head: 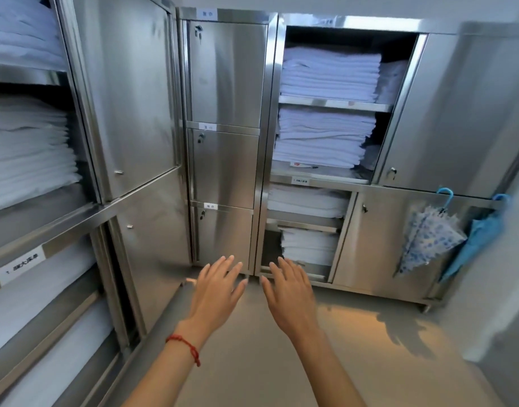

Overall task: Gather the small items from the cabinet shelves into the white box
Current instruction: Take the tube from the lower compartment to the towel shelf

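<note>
My left hand (pixel 215 289) and my right hand (pixel 290 292) are stretched out side by side, palms down, fingers straight and spread, holding nothing. A red string circles my left wrist. Both hover above the grey floor in front of steel cabinets. The narrow middle cabinet (pixel 223 171) has three closed locked doors. The right cabinet (pixel 325 183) stands open, its shelves stacked with folded white linen (pixel 328 74). No white box and no small items show in this view.
On the left, an open steel cabinet (pixel 85 201) holds stacks of white bedding (pixel 26 148). Two folded umbrellas, a blue-patterned umbrella (pixel 428 239) and a plain blue umbrella (pixel 481 233), hang on the right cabinet's closed doors. The grey floor (pixel 355 348) stretches between the cabinets.
</note>
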Motion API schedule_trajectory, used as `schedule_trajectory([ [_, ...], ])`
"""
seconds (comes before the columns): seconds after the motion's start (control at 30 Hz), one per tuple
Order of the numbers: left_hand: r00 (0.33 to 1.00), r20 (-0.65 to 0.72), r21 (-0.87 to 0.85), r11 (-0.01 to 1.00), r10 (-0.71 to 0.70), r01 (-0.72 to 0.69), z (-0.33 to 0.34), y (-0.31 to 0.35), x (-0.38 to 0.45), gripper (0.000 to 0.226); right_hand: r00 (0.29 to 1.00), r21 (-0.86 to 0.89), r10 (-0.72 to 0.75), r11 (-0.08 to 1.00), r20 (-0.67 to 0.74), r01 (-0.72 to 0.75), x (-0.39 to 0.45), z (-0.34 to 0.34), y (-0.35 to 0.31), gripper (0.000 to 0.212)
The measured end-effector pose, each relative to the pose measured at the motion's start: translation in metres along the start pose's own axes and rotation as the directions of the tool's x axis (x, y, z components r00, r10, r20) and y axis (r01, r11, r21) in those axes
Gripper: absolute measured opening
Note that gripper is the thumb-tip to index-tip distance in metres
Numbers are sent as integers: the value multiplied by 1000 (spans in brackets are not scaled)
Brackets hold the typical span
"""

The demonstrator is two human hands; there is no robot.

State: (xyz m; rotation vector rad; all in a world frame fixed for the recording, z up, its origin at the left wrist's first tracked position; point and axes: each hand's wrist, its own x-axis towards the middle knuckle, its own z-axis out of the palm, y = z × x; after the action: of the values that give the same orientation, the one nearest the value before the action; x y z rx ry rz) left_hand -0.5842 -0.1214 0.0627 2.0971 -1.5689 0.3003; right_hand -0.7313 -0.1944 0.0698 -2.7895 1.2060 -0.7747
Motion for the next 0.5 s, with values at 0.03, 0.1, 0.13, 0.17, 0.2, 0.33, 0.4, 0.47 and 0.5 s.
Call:
schedule_trajectory([
  [0.03, 1000, 14, 8, 1000, 16, -16, 3, 6, 3, 47, 1000, -2, 14, 1000, -5, -14, -1, -3, 7, 51],
  [0.1, 999, 36, 27, 999, 38, -39, 8, 14, 9, 49, 999, -13, 37, 999, -4, -37, -2, -9, 19, 50],
  [0.13, 998, 42, 23, 999, 44, -45, 10, 18, 13, 50, 999, -22, 48, 999, -2, -48, -3, -11, 25, 50],
  [0.17, 998, 48, 17, 999, 47, -48, 12, 23, 16, 50, 998, -26, 59, 998, -4, -59, -3, -14, 30, 49],
  [0.2, 997, 54, 13, 998, 53, -54, 13, 27, 21, 50, 998, -28, 70, 997, -12, -70, -3, -16, 34, 49],
  [0.33, 993, 73, 18, 996, 88, -89, 16, 39, 40, 51, 993, -50, 117, 992, -30, -118, 2, -23, 49, 49],
  [0.4, 991, 83, 0, 994, 106, -106, 17, 40, 50, 51, 988, -50, 146, 988, -46, -148, 5, -25, 54, 48],
  [0.47, 987, 100, -1, 992, 125, -125, 17, 41, 58, 51, 981, -42, 179, 982, -69, -182, 9, -27, 57, 48],
  [0.5, 986, 104, 0, 991, 133, -134, 18, 41, 62, 51, 979, -43, 188, 981, -76, -191, 12, -28, 58, 49],
])
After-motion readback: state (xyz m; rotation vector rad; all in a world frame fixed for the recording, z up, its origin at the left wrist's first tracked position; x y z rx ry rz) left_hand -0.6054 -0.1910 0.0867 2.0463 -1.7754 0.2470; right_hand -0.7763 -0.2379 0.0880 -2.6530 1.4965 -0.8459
